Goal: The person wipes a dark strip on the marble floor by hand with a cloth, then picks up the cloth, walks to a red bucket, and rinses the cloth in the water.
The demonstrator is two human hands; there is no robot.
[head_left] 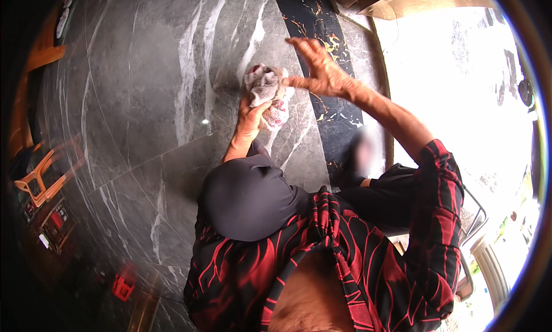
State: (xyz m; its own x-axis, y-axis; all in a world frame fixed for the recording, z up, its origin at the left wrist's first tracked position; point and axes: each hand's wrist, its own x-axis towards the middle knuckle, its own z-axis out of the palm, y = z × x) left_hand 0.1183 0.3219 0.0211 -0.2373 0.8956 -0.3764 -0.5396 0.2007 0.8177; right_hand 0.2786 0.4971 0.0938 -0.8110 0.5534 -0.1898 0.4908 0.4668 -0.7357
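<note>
My left hand (249, 120) is closed around the lower part of a crumpled cloth (265, 86). The cloth is whitish and grey with reddish patches, bunched up beyond my left knee. To its right, my right hand (323, 73) is open, its fingers spread and pointing up and left. Its thumb reaches the cloth's right edge; I cannot tell whether it touches. The bunched folds hide whatever may be inside the cloth.
My legs in dark trousers (253, 199) are bent below the hands. Grey marbled tiles (155, 73) meet a black strip (330, 119) at a bright doorway. An orange-brown chair (43, 174) and a red stool (123, 286) stand left. A metal-framed seat (477, 234) is at right.
</note>
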